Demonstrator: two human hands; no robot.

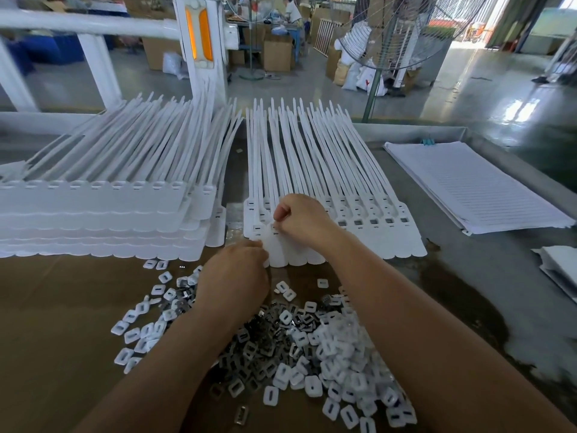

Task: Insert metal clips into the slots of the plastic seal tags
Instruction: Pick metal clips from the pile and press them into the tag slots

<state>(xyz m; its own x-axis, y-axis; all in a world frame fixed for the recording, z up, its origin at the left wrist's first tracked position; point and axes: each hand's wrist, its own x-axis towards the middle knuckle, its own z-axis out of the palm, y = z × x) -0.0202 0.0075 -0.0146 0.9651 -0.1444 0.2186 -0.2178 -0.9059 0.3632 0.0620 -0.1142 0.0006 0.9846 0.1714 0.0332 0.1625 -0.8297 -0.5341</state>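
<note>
- Two hands meet at the near-left end of a row of tags [359, 220], which lies in the middle of the worktop [468, 276].
- Each tag in the row has its long axis running near to far: the flat label end is toward the person, the slotted head just beyond it, and the thin tail points away.
- One seal tag [278, 253] at the left of that row is being handled.
- Right hand [301, 220]: the fingers are curled, with tips and thumb pinched shut on the head of that seal tag at its slot. Anything between them is too small to tell.
- Left hand [237, 276]: the fingers are curled at the left edge of the same tag's label end, gripping it.
- Metal clips [265, 345] lie in a loose heap on a brown cardboard sheet [62, 307], near the person and under both forearms. They are mixed with white plastic squares [343, 364].
- A taller stack of tags [93, 214] sits to the left, just beside the row, its tails slanting far and right.
- Lined paper sheets [468, 189] lie on the right of the worktop, well apart from the row.
- A standing fan [390, 35] and a white post [203, 57] with orange strips rise beyond the far edge.
</note>
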